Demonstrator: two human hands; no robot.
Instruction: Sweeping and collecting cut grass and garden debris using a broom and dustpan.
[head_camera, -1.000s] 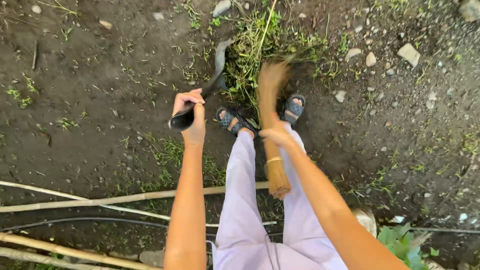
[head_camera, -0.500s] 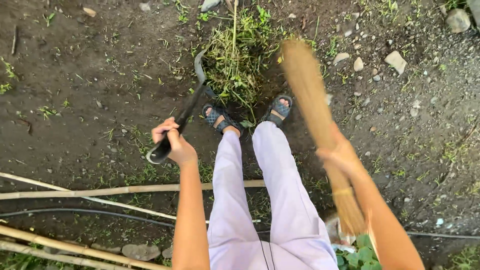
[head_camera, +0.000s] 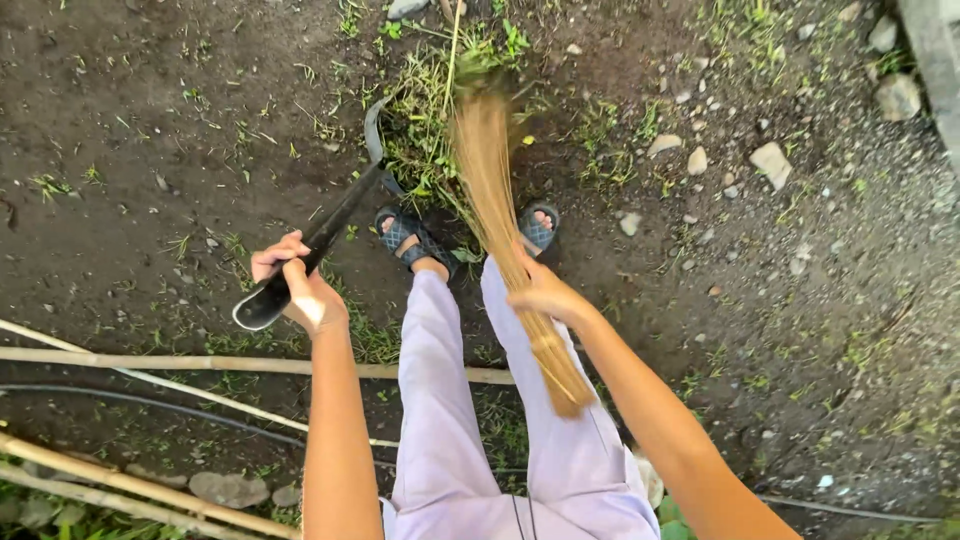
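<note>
Broom (head_camera: 500, 200): right hand (head_camera: 545, 295) clenched round it — bristles on grass pile (head_camera: 440, 130)
Scoop (head_camera: 320, 235): left hand (head_camera: 295, 285) gripping — pile not yet gathered

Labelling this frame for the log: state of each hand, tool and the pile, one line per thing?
left hand: closed around the scoop handle
long-handled dark scoop: held tilted, blade end at the pile
right hand: gripping the broom mid-length
straw broom: motion-blurred, bristles at the pile
pile of cut grass: heaped on bare soil ahead of the sandalled feet

grass pile (head_camera: 440, 130) before feet (head_camera: 465, 232), poles (head_camera: 180, 362) behind.
</note>
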